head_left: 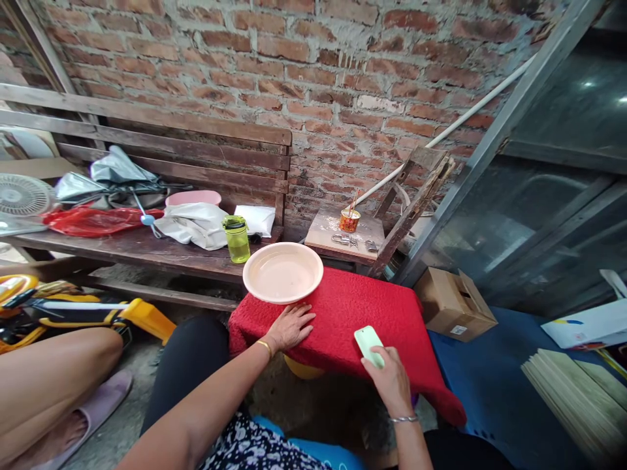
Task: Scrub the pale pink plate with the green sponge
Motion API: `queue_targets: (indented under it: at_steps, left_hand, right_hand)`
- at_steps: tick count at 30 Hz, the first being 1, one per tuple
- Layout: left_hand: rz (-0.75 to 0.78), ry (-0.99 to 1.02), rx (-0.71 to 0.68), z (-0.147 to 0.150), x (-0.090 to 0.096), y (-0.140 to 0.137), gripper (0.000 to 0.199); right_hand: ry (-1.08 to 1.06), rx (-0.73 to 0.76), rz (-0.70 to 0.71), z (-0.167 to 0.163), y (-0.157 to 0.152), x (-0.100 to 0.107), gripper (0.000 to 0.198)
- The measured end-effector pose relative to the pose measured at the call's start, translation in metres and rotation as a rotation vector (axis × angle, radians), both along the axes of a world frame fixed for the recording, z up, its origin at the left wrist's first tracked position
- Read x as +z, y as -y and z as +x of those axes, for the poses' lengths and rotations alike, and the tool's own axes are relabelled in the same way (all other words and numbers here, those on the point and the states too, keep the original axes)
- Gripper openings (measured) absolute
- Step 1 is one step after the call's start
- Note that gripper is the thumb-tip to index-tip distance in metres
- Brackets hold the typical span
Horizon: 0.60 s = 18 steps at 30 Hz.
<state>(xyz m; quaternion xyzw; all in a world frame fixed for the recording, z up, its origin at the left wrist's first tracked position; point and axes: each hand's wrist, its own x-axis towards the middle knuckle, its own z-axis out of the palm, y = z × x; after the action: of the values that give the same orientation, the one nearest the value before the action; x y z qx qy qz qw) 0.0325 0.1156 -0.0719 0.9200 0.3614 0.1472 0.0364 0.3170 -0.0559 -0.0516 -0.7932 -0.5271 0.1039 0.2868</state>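
Note:
My left hand (290,326) lies flat on the red cloth (353,307), fingers stretched out just below the rim of a pale pink plastic basin (283,274). The basin stands on the cloth-covered table and seems to hold clear water. In my right hand (390,378) is a pale green phone (369,344), a flat slab with rounded corners and a small dark dot near its top. It is over the right part of the cloth, gripped between thumb and fingers at its lower end. Whether it touches the cloth I cannot tell.
A wooden bench (147,251) at left bears a green bottle (237,239), cloths and a fan (24,196). Behind the table, a wooden chair (318,228) holds a small tin (349,220) and padlocks. A cardboard box (454,303) stands right. Another person's leg (53,385) is at left.

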Motion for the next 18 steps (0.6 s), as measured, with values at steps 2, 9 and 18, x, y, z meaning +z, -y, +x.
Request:
queue_targets:
  at_steps: [2, 9, 18]
  left_hand:
    - [-0.006, 0.006, -0.005, 0.000, 0.000, 0.000, 0.038]
    - [-0.014, 0.050, -0.010, 0.000, -0.001, 0.000, 0.037]
    - [-0.013, 0.034, -0.005, 0.002, -0.002, 0.000, 0.037]
  right_hand:
    - [0.049, -0.080, -0.039, 0.022, 0.010, -0.001, 0.040]
    - [0.175, -0.670, -0.182, 0.111, 0.061, 0.009, 0.060]
    - [0.245, -0.163, -0.028, 0.019, -0.044, 0.024, 0.039]
